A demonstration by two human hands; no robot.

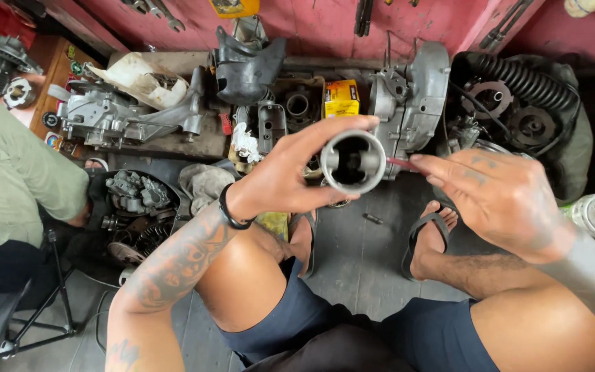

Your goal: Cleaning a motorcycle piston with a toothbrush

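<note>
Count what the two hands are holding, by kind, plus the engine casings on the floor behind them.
Metal piston, in the left hand: 1
Thin red-handled tool, in the right hand: 1
Grey engine casings: 2
Total: 4

Raising tattooed left hand [280, 176] palm-up, fingers curling tight, thumb stretching across the top; bringing right hand [504, 200] in beside it, fingertips [427, 162] pinching together, pointing left.
</note>
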